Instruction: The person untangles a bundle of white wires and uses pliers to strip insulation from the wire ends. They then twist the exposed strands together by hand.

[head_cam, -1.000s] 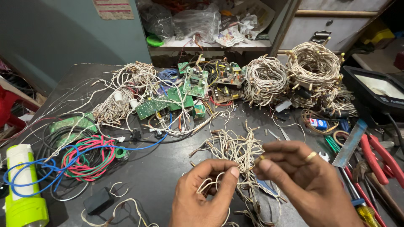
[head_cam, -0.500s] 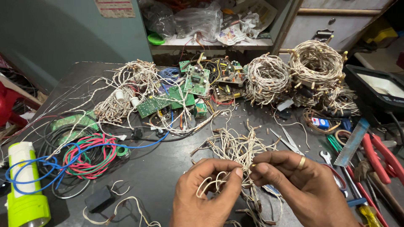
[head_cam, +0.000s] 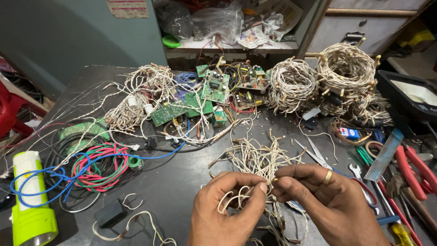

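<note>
A tangled bundle of thin white wire with small bulbs lies on the dark table in front of me. My left hand pinches a loop of this wire between thumb and forefinger. My right hand, with a gold ring on one finger, pinches the same wire right beside it, so the fingertips of both hands nearly touch.
Scissors lie just beyond my right hand. Green circuit boards and coiled wire bundles fill the back. Red and blue wire coils and a yellow-green flashlight sit at the left, red-handled pliers at the right.
Both hands have come closer together on the wire bundle; my right hand has slid left until its fingertips meet those of the left.
</note>
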